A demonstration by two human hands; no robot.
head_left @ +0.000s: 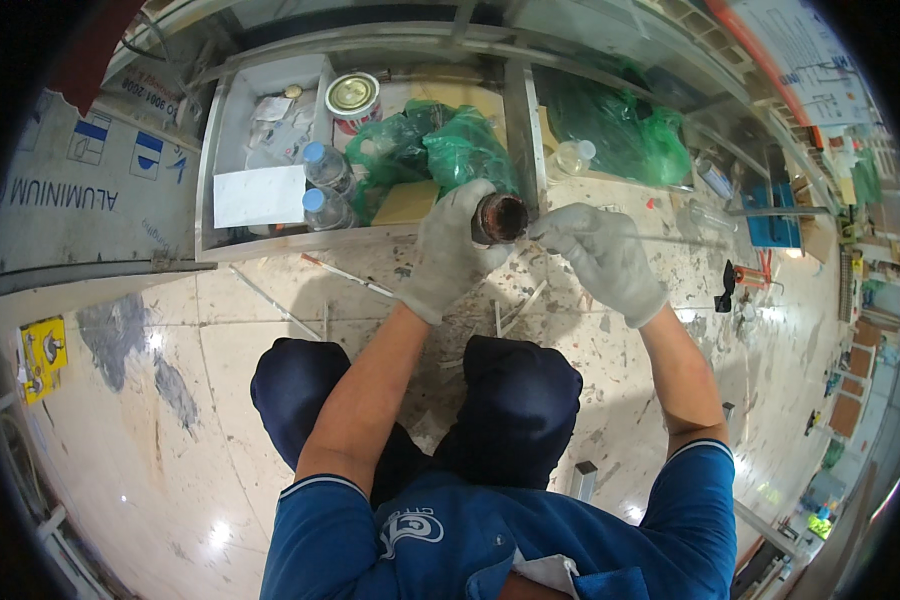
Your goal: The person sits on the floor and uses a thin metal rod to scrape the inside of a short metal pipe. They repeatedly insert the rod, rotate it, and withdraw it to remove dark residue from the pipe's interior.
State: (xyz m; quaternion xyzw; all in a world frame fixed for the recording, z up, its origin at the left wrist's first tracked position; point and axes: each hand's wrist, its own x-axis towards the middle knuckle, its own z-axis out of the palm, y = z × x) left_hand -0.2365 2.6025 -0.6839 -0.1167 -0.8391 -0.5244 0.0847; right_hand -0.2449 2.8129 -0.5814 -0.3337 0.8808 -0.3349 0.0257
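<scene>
On the far left, a metal-framed box (210, 165) holds a white tray (280, 75) with crumpled scraps (275, 125) in it; a white sheet (259, 197) lies at its near end. Just right of the sheet sit two clear bottles (330, 167) with blue caps. Beyond them is a can (345, 118) with its gold lid (352, 93) on, beside bunched green bags (467, 148). In front, the left hand (455, 235) has its fingers clamped around a brown jar (501, 218), held over the box's near edge, its mouth showing a dark, crusted inside. The right hand (600, 255), just right of the jar, has its fingertips together, seemingly on a thin rod (685, 241), blurred. Farther back, the box's right section holds another clear bottle (570, 158) and a green bag (660, 140). Rightmost stands a blue box (773, 218).
</scene>
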